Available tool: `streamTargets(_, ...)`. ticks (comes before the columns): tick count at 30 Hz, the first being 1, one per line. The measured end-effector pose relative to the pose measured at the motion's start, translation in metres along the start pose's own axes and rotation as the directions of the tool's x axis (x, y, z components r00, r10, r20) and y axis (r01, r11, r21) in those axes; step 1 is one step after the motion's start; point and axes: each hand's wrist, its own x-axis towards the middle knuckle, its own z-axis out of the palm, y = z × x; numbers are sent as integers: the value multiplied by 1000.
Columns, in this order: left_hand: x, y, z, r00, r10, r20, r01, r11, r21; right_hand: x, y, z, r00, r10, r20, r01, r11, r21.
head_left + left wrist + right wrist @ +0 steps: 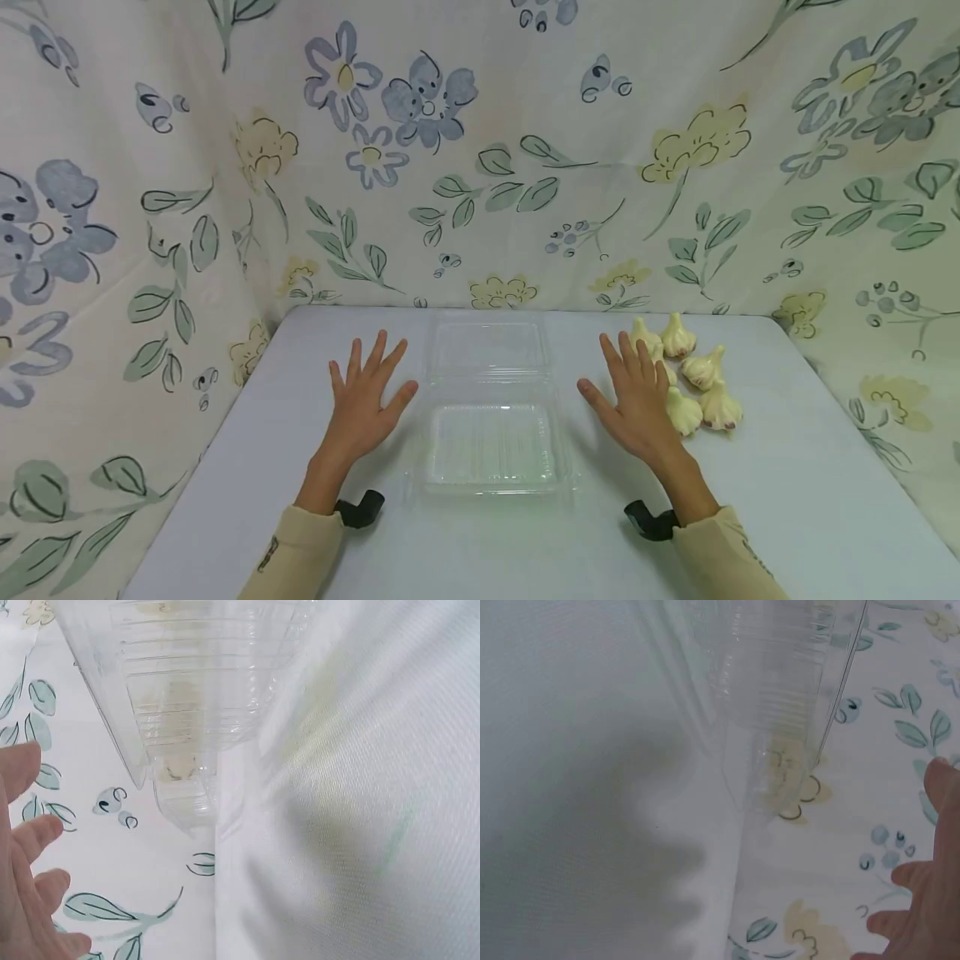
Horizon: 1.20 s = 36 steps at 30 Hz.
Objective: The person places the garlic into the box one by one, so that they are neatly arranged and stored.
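A clear plastic clamshell container (491,446) lies opened on the white table, its lid (487,346) laid back on the far side. To its left hovers my left hand (365,412), palm down with the fingers spread. My right hand (633,404) is on the other side, also spread and holding nothing. Several garlic bulbs (703,368) are grouped just beyond and to the right of the right hand, which partly covers some of them in the head view. Both wrist views show the container's ribbed side (172,697) beyond the fingers.
The white table (817,500) ends at a back edge against a hanging cloth (480,242) printed with flowers and leaves. More of this cloth hangs at the left and right sides. A black wrist mount (362,509) sticks out from each sleeve.
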Motion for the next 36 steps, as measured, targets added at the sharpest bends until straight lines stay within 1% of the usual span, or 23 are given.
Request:
streamTargets(4, -2, -2, 1, 998, 49, 43, -45, 995, -86, -3, 1, 3, 999, -17, 49, 15, 999, 42)
streamTargets(6, -3, -3, 1, 994, 81, 79, -70, 988, -137, -5, 1, 5, 997, -36, 71, 31, 997, 77)
streamTargets(8, -5, -4, 1, 986, 111, 123, -87, 978, -188, -7, 2, 8, 994, -59, 88, 49, 992, 116)
streamTargets(11, -9, -7, 2, 966, 167, 197, -110, 956, -272, -9, 3, 12, 990, -86, 112, 68, 986, 155)
streamTargets(14, -12, -10, 4, 938, 225, 265, -122, 927, -355, -11, 3, 16, 986, -101, 134, 79, 983, 164)
streamTargets(17, -14, -13, 7, 914, 266, 306, -128, 906, -404, -13, 2, 19, 982, -109, 153, 83, 982, 171)
streamTargets(19, -15, -16, 9, 906, 283, 315, -130, 894, -429, -15, 1, 20, 979, -112, 172, 79, 980, 183)
streamTargets(21, -16, -17, 10, 903, 290, 318, -133, 891, -433, -17, -1, 21, 974, -114, 194, 75, 977, 199)
streamTargets(23, -16, -18, 11, 903, 290, 319, -131, 890, -436, -19, -2, 22, 969, -124, 214, 77, 974, 213)
streamTargets(29, -17, -19, 12, 914, 274, 299, -134, 900, -415, -23, -5, 26, 953, -161, 256, 99, 966, 238)
streamTargets(33, -16, -20, 13, 920, 265, 288, -135, 906, -402, -26, -4, 28, 951, -168, 259, 105, 965, 242)
streamTargets(36, -16, -19, 13, 924, 248, 289, -124, 913, -389, -27, -4, 28, 952, -164, 257, 101, 965, 242)
